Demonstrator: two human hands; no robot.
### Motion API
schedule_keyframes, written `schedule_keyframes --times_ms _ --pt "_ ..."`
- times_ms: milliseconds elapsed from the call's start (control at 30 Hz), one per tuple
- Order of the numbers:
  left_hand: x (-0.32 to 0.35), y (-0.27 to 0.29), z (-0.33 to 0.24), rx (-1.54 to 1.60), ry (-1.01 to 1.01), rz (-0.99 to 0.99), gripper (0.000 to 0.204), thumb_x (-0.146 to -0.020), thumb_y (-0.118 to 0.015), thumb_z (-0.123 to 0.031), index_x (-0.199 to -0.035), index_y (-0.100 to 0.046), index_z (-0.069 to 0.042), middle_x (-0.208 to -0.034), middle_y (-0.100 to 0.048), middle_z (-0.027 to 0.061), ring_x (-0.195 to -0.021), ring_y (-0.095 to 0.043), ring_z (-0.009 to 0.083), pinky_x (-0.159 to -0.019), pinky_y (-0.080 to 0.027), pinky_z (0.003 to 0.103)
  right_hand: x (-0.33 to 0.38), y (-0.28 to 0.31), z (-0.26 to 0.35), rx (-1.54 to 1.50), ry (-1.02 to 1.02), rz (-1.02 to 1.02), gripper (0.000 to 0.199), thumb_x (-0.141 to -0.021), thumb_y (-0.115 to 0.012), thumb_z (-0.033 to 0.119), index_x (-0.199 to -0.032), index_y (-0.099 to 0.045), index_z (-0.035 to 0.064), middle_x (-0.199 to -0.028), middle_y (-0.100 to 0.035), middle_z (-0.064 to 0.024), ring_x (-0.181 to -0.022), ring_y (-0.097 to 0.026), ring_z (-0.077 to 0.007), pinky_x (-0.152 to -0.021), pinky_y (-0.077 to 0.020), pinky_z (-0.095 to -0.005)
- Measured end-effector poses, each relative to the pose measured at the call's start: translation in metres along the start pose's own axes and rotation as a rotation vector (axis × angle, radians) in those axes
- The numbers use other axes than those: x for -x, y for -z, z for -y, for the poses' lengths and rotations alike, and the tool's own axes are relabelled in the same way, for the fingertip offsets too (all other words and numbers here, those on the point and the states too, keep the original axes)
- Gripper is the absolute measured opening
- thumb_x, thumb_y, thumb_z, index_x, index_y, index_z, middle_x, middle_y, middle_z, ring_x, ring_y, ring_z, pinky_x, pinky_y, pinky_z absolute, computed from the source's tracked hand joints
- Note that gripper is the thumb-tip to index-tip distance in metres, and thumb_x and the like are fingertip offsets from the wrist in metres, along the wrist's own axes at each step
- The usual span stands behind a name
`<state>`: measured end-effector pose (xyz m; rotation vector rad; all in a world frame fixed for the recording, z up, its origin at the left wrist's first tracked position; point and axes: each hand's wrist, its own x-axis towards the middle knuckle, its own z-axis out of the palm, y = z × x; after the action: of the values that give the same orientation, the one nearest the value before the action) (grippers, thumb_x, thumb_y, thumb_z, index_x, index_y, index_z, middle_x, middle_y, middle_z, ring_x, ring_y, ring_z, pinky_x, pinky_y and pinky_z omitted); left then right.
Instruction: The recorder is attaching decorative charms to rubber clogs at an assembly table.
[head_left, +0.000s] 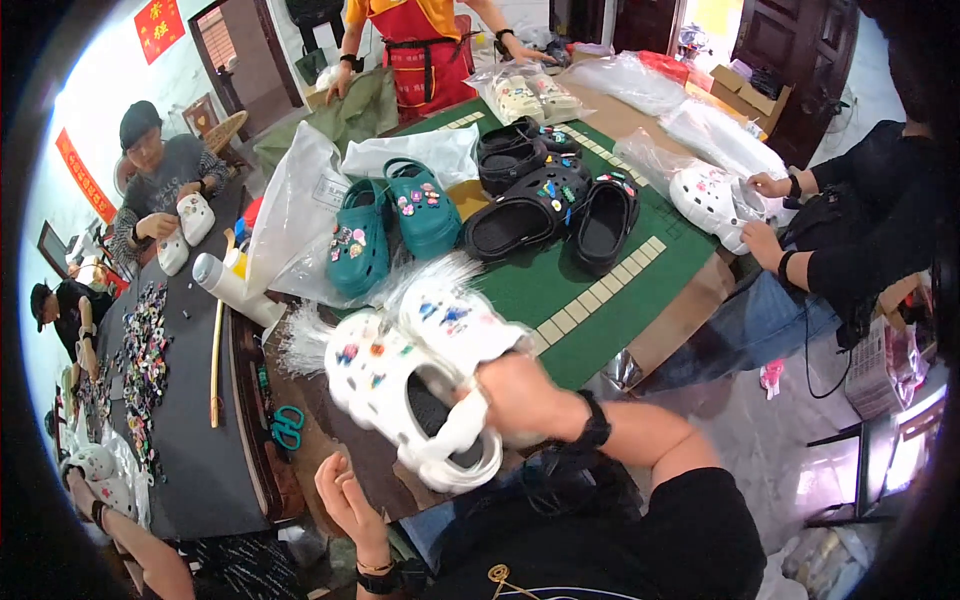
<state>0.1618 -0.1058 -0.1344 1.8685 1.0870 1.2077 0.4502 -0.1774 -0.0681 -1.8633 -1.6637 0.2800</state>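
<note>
My right hand (pixel 525 395) is closed around the heel side of a pair of white clogs (pixel 365 355) decorated with small coloured charms. They are held over the near end of the table, slightly blurred. My left hand (pixel 350 505) is empty below them, its fingers loosely bent and apart, near the table's edge. Beside the toes of the white clogs lies a bundle of thin clear plastic strands (pixel 305 340). Beyond stand teal clogs (pixel 358 250) with charms, and to their right several black clogs (pixel 515 222) with charms.
Teal-handled scissors (pixel 287 427) lie left of me, near a white bottle (pixel 225 280). Plastic bags (pixel 305 215) lie behind. The green mat (pixel 630 295) carries rows of pale tiles. Co-workers handle white clogs (pixel 705 200) at right and left; loose charms (pixel 145 370) cover a dark table.
</note>
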Motion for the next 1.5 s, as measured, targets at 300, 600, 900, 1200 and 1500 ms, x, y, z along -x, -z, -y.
schedule_keyframes --times_ms 300,600,900,1200,1500 --pt "-0.004 -0.005 0.001 0.012 -0.030 0.117 0.023 -0.094 -0.052 -0.004 -0.116 -0.060 0.002 -0.115 -0.056 0.0122 -0.096 -0.060 0.0211 -0.080 -0.049 0.032 -0.082 0.166 -0.135 0.457 -0.442 -0.515 0.029 -0.076 -0.069 0.021 -0.097 -0.068 0.0005 -0.094 -0.069 -0.0242 -0.090 -0.066 -0.0410 -0.078 -0.0521 -0.0473" --pt "-0.003 -0.021 -0.007 -0.058 -0.054 0.333 0.020 -0.084 -0.065 0.000 -0.104 -0.064 0.001 -0.105 -0.062 0.0137 -0.091 -0.063 0.0251 -0.073 -0.053 0.033 -0.096 0.163 -0.210 0.741 -0.510 -0.313 0.045 -0.083 -0.067 0.038 -0.102 -0.065 -0.0035 -0.104 -0.066 -0.0238 -0.101 -0.064 -0.0386 -0.088 -0.0516 -0.0494" --pt "-0.031 -0.034 -0.066 -0.045 -0.442 0.340 0.025 -0.078 -0.072 -0.005 -0.103 -0.068 -0.004 -0.098 -0.068 0.0137 -0.091 -0.066 0.0307 -0.079 -0.055 0.039 -0.079 0.067 -0.078 0.229 0.127 -0.383 0.042 -0.085 -0.065 0.012 -0.124 -0.057 -0.0002 -0.111 -0.063 -0.0185 -0.098 -0.062 -0.0339 -0.083 -0.0517 -0.0436" --pt "-0.006 -0.113 -0.216 0.822 -1.010 0.595 0.032 -0.100 -0.053 -0.033 -0.101 -0.062 -0.002 -0.098 -0.064 0.0157 -0.088 -0.062 0.0265 -0.075 -0.048 0.049 -0.055 -0.092 0.096 -0.835 0.429 1.118 0.037 -0.093 -0.065 0.029 -0.117 -0.061 0.0012 -0.111 -0.063 -0.0090 -0.102 -0.059 -0.0178 -0.087 -0.0484 -0.0314" --pt "0.034 -0.134 -0.251 1.340 -0.759 0.797 0.033 -0.100 -0.051 -0.029 -0.100 -0.062 0.003 -0.089 -0.062 0.0204 -0.079 -0.061 0.0359 -0.069 -0.048 0.044 -0.063 -0.135 0.144 -0.761 0.745 1.692 0.040 -0.093 -0.060 0.038 -0.105 -0.062 0.0001 -0.098 -0.061 -0.0088 -0.091 -0.056 -0.0178 -0.083 -0.0453 -0.0334"
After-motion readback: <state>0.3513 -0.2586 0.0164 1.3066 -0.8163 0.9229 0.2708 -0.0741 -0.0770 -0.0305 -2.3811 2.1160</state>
